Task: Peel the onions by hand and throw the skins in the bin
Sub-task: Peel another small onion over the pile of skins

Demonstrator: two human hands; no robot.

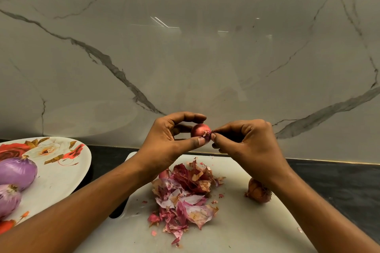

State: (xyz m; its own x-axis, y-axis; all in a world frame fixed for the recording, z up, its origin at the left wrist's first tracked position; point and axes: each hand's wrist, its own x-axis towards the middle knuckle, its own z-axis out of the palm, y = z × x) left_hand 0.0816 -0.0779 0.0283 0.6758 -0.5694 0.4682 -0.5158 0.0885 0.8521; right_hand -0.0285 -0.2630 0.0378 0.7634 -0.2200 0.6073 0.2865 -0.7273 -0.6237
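My left hand (172,139) holds a small red onion (199,130) up above the white cutting board (236,222), thumb below and fingers curled over it. My right hand (246,141) pinches a flap of skin at the onion's near end. A heap of red and papery onion skins (185,195) lies on the middle of the board. An unpeeled brown-red onion (258,191) rests on the board under my right wrist. No bin is in view.
A flowered white plate (61,170) at the left carries two peeled purple onions (16,172). The board sits on a dark counter (339,181) against a marble-patterned wall (185,47). A black handle-like shape (118,211) shows at the board's left edge.
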